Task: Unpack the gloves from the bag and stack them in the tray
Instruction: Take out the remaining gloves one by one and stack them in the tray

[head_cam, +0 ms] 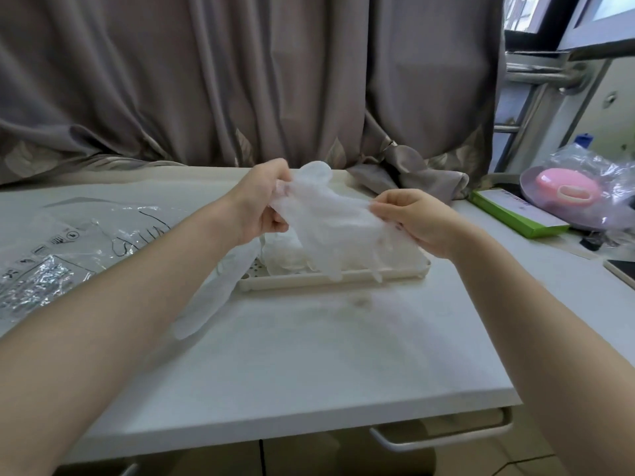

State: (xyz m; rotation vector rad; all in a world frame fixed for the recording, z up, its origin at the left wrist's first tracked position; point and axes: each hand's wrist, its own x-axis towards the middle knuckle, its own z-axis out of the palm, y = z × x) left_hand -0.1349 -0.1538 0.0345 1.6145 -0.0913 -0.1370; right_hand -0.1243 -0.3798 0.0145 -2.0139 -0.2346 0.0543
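1. Left hand [264, 204] and right hand [415, 218] are pinching a translucent glove [330, 214], stretching it above the tray [330, 280].
2. Glove is looking featherlight, limp, clingy; edge grips are suiting it best.

A translucent white glove [330, 218] hangs stretched in the air above the cream tray [336, 278], fingers drooping toward its front rim. More gloves [285, 255] lie crumpled inside the tray; another glove [213, 293] trails over its left edge. The clear printed bag [68, 242] lies flat at left.
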